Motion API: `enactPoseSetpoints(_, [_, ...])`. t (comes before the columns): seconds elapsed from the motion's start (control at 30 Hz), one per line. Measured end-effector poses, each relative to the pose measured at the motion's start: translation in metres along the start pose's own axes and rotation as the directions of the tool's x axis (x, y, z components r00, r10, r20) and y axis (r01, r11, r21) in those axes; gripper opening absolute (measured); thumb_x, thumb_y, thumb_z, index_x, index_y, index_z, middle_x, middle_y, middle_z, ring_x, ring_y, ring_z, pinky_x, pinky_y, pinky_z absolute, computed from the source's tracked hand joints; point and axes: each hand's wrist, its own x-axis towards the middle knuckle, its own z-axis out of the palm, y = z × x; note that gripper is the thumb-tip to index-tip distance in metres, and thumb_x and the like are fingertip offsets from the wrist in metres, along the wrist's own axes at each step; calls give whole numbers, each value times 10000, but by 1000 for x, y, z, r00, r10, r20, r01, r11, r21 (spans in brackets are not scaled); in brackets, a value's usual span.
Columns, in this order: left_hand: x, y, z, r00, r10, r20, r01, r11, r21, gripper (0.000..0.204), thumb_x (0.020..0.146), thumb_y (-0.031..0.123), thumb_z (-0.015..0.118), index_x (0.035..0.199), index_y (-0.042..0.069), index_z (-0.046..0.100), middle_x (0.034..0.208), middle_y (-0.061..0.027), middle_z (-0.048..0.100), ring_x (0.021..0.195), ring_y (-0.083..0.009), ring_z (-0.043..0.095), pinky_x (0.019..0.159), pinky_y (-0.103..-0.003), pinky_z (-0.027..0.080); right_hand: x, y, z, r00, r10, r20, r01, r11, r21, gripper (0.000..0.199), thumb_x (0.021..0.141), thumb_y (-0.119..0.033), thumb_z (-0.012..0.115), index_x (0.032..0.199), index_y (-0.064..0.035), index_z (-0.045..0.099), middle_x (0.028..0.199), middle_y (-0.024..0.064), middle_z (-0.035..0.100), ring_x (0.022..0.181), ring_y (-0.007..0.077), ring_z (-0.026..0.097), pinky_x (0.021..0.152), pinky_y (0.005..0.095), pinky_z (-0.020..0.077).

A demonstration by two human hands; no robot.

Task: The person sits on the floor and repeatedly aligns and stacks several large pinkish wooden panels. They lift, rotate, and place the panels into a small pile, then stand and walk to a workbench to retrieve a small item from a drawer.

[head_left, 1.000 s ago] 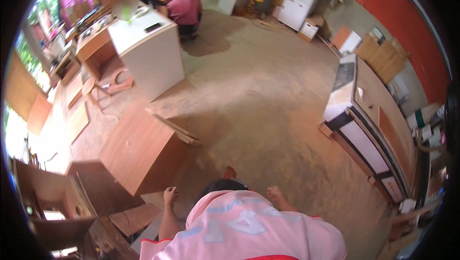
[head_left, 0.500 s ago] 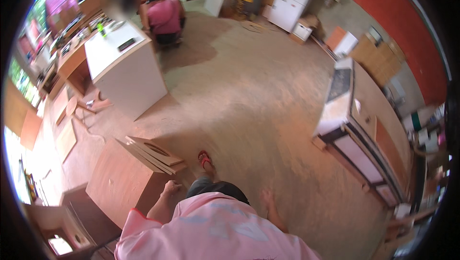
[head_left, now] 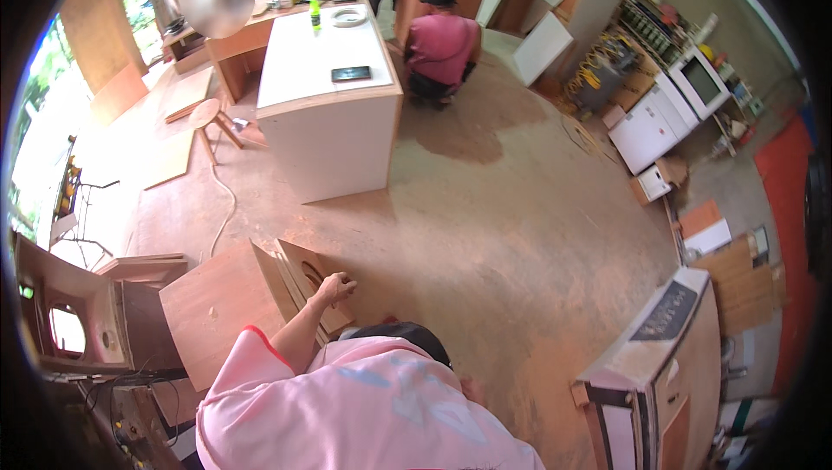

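Observation:
My left hand (head_left: 336,286) is in front of me, its fingers loosely bent and apart, with nothing seen in it. It hovers over or beside thin wooden panels (head_left: 303,275) with a round cutout; whether it touches them I cannot tell. Those panels lean against a large wooden box (head_left: 221,301) to my left. My right hand (head_left: 469,390) hangs low at my right side, mostly hidden by my pink shirt, and its fingers do not show.
Ahead stands a white cabinet (head_left: 334,145) bearing a phone (head_left: 351,74), a green bottle (head_left: 315,14) and a round dish (head_left: 349,17). A person in pink (head_left: 440,47) squats beyond it; another stands behind. A wooden stool (head_left: 208,115) is at left, a long unit (head_left: 654,357) at right.
My view has turned left, so the room shifts rightward in the picture. My left hand has moved forward and up beside the panels. My right hand has drawn back, mostly out of sight.

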Motion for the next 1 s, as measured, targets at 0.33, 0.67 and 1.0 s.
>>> enactPoseSetpoints(0.33, [-7, 0, -108, 918, -261, -299, 64, 841, -537, 375, 956, 331, 681, 1104, -14, 693, 914, -72, 738, 758, -139, 675, 661, -298, 530, 92, -359, 122, 990, -125, 66, 140, 923, -358, 338, 1014, -337, 587, 1273, -124, 547, 1001, 31, 707, 803, 162, 676, 698, 367, 537])
enactPoseSetpoints(0.67, [40, -53, -190, 586, -628, -512, 91, 679, -728, 316, 993, 286, 661, 1121, -3, 659, 915, -44, 704, 697, -86, 590, 570, -241, 486, 183, -621, 401, 887, -162, 432, 423, 663, -618, 331, 989, -328, 623, 1216, -87, 603, 937, 23, 678, 766, 129, 628, 658, 328, 507])
enactPoseSetpoints(1.0, [45, -35, -247, 455, -793, -405, -118, 397, -910, 294, 994, 314, 671, 1142, 61, 652, 971, -24, 684, 705, -59, 575, 580, -215, 469, 48, -775, 696, 299, -155, 942, 934, 251, -255, 351, 1000, -313, 637, 1203, -29, 667, 1045, 85, 739, 938, 177, 699, 849, 330, 546])
